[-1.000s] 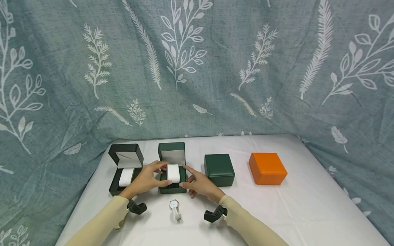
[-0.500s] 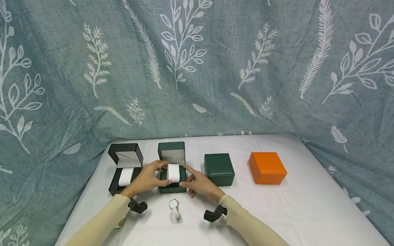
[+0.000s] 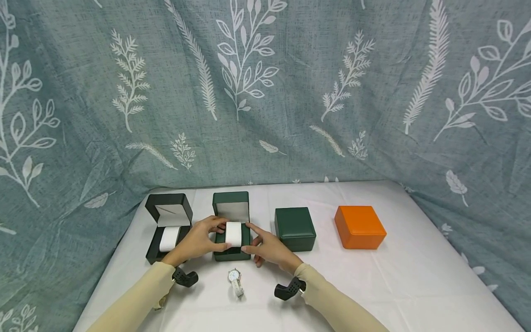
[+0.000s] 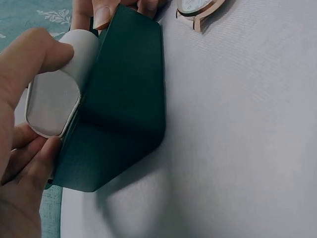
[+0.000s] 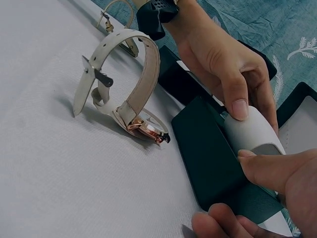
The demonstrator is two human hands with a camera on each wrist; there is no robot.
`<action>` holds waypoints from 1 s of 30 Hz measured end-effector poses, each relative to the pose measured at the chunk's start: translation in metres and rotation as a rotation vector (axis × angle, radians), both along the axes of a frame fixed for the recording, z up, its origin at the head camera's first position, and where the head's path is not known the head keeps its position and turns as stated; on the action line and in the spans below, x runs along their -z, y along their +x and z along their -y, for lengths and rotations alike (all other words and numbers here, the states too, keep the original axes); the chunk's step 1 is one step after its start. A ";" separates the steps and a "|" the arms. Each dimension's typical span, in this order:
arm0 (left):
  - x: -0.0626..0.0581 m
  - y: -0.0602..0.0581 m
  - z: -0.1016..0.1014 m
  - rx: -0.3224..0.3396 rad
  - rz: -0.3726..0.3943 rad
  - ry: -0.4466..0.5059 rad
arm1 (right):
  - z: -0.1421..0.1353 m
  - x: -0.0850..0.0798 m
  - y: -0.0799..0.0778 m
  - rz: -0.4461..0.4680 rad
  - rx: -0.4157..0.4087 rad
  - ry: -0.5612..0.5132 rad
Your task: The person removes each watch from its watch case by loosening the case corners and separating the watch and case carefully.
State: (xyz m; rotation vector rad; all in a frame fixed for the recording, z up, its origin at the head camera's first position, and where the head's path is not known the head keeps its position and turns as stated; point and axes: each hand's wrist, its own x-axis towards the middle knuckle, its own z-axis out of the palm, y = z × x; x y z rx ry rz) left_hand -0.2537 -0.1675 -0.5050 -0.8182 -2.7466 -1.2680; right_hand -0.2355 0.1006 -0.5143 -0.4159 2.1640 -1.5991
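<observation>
An open green watch box (image 3: pixel 231 198) stands in the middle, with a white watch cushion (image 3: pixel 233 234) seated in its base. My left hand (image 3: pixel 202 238) pinches the cushion, its thumb on the near side and its fingers toward the far side. At the box's right side, my right hand (image 3: pixel 270 246) grips the base. The right thumb (image 5: pixel 262 168) lies by the cushion and box rim; the other fingers curl low beside the box. A watch with a pale strap and rose-gold case (image 5: pixel 141 82) lies on the table in front of the box.
Left of the left hand stands an open black watch box (image 3: pixel 169 203) with a white cushion (image 3: pixel 169 239). A closed green box (image 3: pixel 295 228) and a closed orange box (image 3: pixel 360 227) stand to the right. Another strap with a buckle (image 5: pixel 111 22) lies near the left sleeve.
</observation>
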 end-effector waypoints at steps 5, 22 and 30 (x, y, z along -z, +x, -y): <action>-0.001 0.000 -0.001 0.002 -0.050 -0.067 | 0.000 0.001 -0.001 -0.001 0.002 0.000; -0.004 0.002 -0.003 0.009 -0.115 -0.104 | 0.000 0.002 -0.002 -0.006 0.010 0.002; -0.004 0.002 -0.005 0.011 -0.107 -0.149 | 0.000 0.005 -0.002 -0.007 0.011 0.003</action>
